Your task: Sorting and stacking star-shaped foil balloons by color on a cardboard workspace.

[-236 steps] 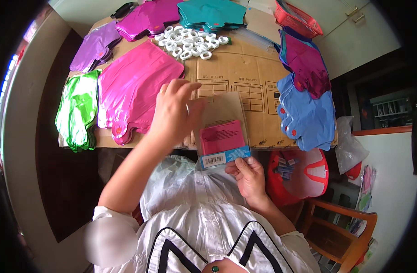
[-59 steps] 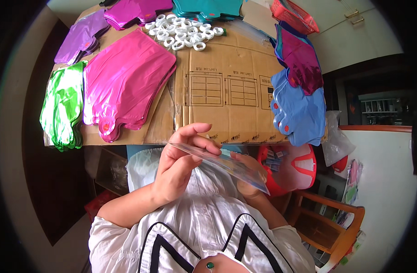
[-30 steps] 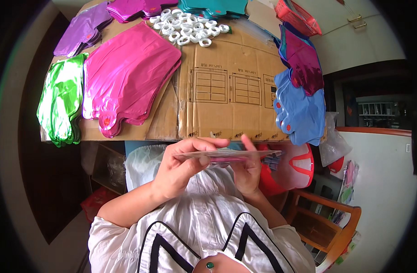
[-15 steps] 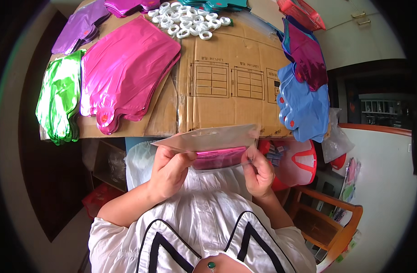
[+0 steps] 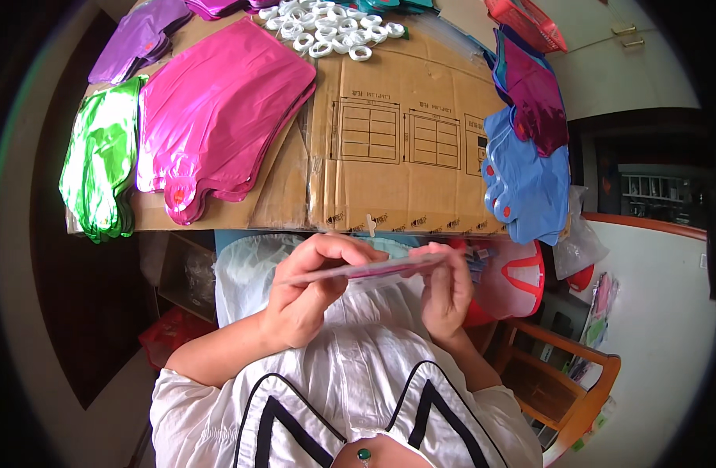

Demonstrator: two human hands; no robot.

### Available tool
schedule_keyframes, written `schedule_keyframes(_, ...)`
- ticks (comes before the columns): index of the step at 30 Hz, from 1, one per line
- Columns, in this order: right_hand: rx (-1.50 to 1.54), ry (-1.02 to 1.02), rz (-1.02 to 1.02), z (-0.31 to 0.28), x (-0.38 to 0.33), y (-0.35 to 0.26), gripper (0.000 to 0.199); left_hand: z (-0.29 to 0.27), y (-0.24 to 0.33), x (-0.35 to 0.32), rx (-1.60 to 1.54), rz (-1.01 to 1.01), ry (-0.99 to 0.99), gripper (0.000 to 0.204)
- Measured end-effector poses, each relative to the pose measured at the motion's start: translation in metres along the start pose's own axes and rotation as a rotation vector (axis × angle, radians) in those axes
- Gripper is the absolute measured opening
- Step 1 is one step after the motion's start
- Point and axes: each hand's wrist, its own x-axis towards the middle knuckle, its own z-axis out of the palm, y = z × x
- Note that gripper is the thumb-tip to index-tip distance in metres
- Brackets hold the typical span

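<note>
A flat, clear plastic packet (image 5: 377,269) with folded pink foil inside is held nearly edge-on in front of my body, just short of the cardboard's near edge. My left hand (image 5: 311,292) grips its left end, thumb below and fingers above. At the other end, my right hand (image 5: 445,292) pinches the packet between thumb and fingers. Most of the packet's face is turned out of sight. Nearest on the cardboard is a stack of flat pink foil balloons (image 5: 225,109), ahead and to the left of my left hand.
Brown cardboard (image 5: 373,187) covers the table. Green foil balloons (image 5: 99,160) and purple ones (image 5: 135,43) lie left. White ribbon rolls (image 5: 326,27) are heaped at the back. Blue balloons (image 5: 525,175) lie right, below a red basket (image 5: 525,23). A wooden chair (image 5: 561,382) stands right.
The packet has tipped from showing its face and hang-hole flap to nearly edge-on. My left fingers have moved over its top side, while my right hand still holds the right end.
</note>
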Motion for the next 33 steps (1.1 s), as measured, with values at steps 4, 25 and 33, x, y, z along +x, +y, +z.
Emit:
schedule_keyframes(4, 0.165, 0.071, 0.109, 0.008, 0.004, 0.01, 0.017, -0.005, -0.003, 0.001, 0.164, 0.091, -0.114, 0.026)
schedule_keyframes(25, -0.185, -0.071, -0.187, -0.003, -0.004, 0.024, 0.047, -0.004, -0.011, -0.005, 0.128, 0.148, -0.153, 0.066)
schedule_keyframes(33, 0.184, 0.122, 0.351, 0.003, -0.004, 0.013, 0.024, -0.002, 0.001, 0.008, 0.335, -0.084, 0.159, 0.03)
